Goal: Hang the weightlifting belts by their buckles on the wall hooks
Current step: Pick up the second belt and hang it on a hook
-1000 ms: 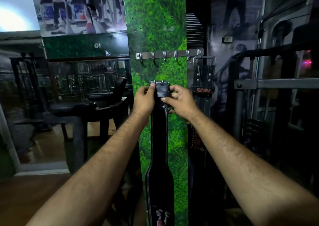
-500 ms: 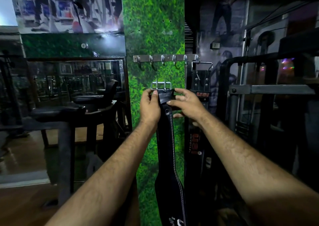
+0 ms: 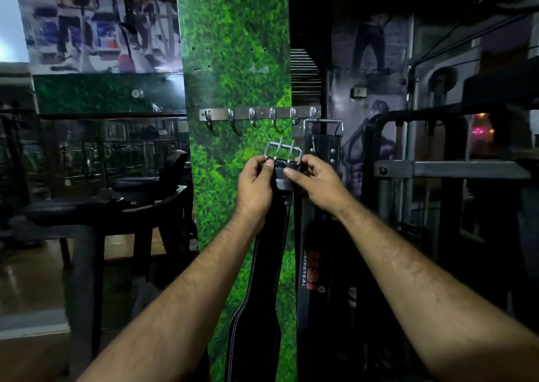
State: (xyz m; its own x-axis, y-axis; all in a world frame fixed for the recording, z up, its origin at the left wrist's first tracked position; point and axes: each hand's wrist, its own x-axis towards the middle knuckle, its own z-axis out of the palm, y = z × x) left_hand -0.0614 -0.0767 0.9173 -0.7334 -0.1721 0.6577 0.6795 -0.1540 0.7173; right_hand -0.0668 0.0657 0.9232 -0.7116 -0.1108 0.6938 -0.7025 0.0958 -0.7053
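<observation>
since a second ago i've raised the long black leather belt [image 3: 262, 265]; my left hand [image 3: 255, 187] and right hand [image 3: 316, 184] pinch it below its steel buckle [image 3: 282, 151], hanging lengthwise just under the steel hook rail [image 3: 259, 114]

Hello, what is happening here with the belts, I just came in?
A person is hanging weightlifting belts on a hook rail fixed to a green panel. Both hands grip a black belt just under its metal buckle: the left hand on one side, the right hand on the other. The buckle is below the hooks, not yet hung. A second belt already hangs by its buckle from the rightmost hook.
</observation>
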